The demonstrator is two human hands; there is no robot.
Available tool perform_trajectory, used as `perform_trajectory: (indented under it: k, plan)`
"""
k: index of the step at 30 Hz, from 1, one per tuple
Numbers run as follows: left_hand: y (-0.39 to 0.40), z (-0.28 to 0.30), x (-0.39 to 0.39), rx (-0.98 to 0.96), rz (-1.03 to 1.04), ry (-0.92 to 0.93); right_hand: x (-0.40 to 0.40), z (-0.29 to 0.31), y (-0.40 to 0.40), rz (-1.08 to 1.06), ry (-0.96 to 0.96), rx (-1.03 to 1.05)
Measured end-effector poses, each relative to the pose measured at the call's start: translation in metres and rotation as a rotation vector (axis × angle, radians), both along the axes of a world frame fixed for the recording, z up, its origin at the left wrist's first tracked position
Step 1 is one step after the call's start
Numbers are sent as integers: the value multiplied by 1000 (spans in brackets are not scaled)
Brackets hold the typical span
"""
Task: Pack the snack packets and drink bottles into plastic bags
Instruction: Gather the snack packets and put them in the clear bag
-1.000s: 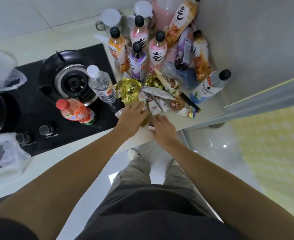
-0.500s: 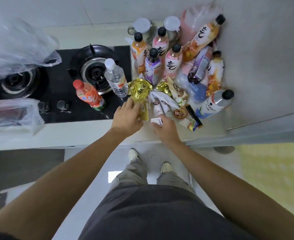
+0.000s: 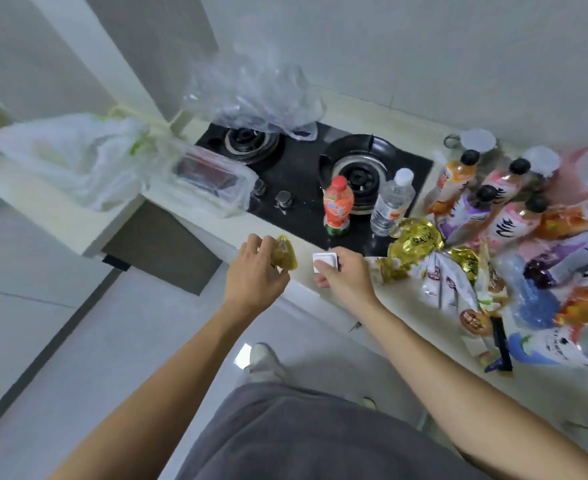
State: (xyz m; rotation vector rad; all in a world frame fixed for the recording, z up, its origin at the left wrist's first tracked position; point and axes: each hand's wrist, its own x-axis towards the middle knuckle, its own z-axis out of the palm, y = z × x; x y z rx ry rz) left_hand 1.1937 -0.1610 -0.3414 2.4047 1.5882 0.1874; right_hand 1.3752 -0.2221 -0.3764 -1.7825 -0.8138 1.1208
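My left hand [image 3: 256,271] grips a small yellow snack packet [image 3: 284,253] over the counter's front edge. Just to its right, my right hand [image 3: 346,277] pinches a small white packet [image 3: 324,261]. A heap of snack packets [image 3: 437,271], gold and white, lies on the counter at the right, with several drink bottles [image 3: 500,206] standing and lying behind it. An orange bottle [image 3: 336,206] and a water bottle [image 3: 391,202] stand on the stove. A clear plastic bag [image 3: 258,95] is puffed up over the left burner. Another plastic bag [image 3: 209,181] with something inside lies left of the stove.
A black gas stove [image 3: 306,174] with two burners fills the counter's middle. A white plastic bag [image 3: 71,150] sits at the far left. White wall tiles rise behind. Below the counter edge are the floor and my shoes.
Both hands have lifted off the snack heap and swung left, each carrying a small packet. My view has turned left, bringing the bags into sight.
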Motion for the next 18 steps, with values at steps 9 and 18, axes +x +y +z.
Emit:
perform_trajectory:
  k: [9, 18]
  plan:
    - [114, -18, -122, -15, 232, -141, -105, 11, 144, -1, 256, -10]
    - [312, -41, -207, -128, 80, -103, -201, -27, 326, -107, 197, -191]
